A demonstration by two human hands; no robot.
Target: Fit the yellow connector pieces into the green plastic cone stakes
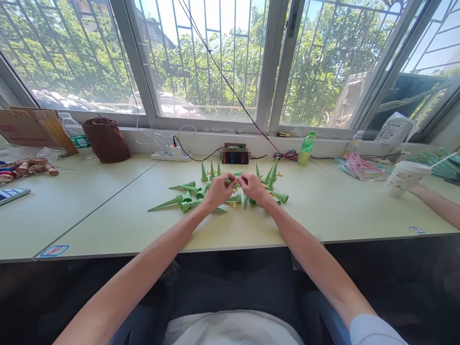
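My left hand (pixel 218 190) is closed on a green plastic watering spike, of which only a bit (pixel 228 181) shows between the fingers. Fingertip to fingertip with it, my right hand (pixel 253 187) pinches what looks like a small yellow valve, mostly covered by the fingers. Around both hands lie several green cone-shaped spikes (pixel 166 203), some on their sides. Others stand point up, such as the upright spike (pixel 203 171) at the left and a taller spike (pixel 273 173) at the right. Small yellow valves (pixel 235 204) are scattered among them.
A phone (pixel 235 155) leans by the windowsill behind the spikes. Along the back stand a power strip (pixel 171 154), a brown bag (pixel 106 140) and a green bottle (pixel 306 148). At right are a white cup (pixel 405 178) and another person's forearm (pixel 436 200).
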